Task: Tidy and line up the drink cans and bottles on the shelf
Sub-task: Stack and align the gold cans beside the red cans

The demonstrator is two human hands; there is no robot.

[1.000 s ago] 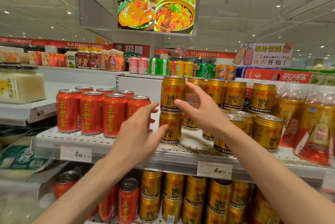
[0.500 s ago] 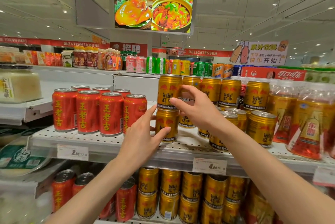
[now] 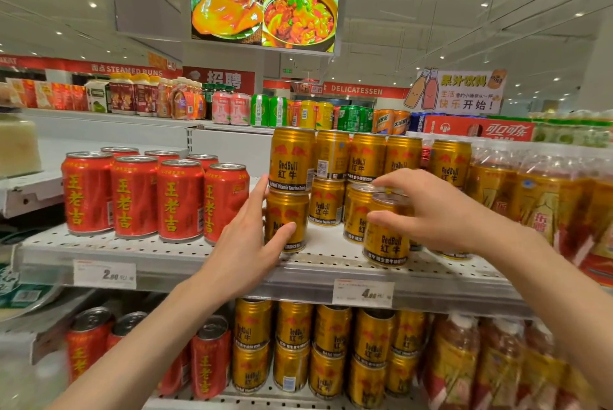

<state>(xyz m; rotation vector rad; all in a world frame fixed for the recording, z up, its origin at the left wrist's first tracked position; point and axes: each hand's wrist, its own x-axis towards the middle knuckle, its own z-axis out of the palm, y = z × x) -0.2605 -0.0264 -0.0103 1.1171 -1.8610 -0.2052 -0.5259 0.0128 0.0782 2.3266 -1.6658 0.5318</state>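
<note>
Gold Red Bull cans stand on the white perforated shelf (image 3: 185,252), some stacked two high. My left hand (image 3: 245,244) wraps the lower can of the left stack (image 3: 282,210), thumb on its front, fingers up its left side; another gold can (image 3: 291,157) sits on top of it. My right hand (image 3: 428,210) grips a single gold can (image 3: 386,240) near the shelf's front edge, fingers over its lid. More gold cans (image 3: 366,157) stand behind. A row of red cans (image 3: 134,197) stands to the left.
Bottled orange drinks (image 3: 544,197) fill the shelf's right end. Price tags (image 3: 363,293) hang on the shelf's front rail. The lower shelf holds more gold cans (image 3: 293,348) and red cans (image 3: 210,360). Mixed cans line the top shelf (image 3: 298,114) behind.
My left hand has closed on the lower can of the left stack. My right hand moved right and down from the stacked cans onto a single can near the front.
</note>
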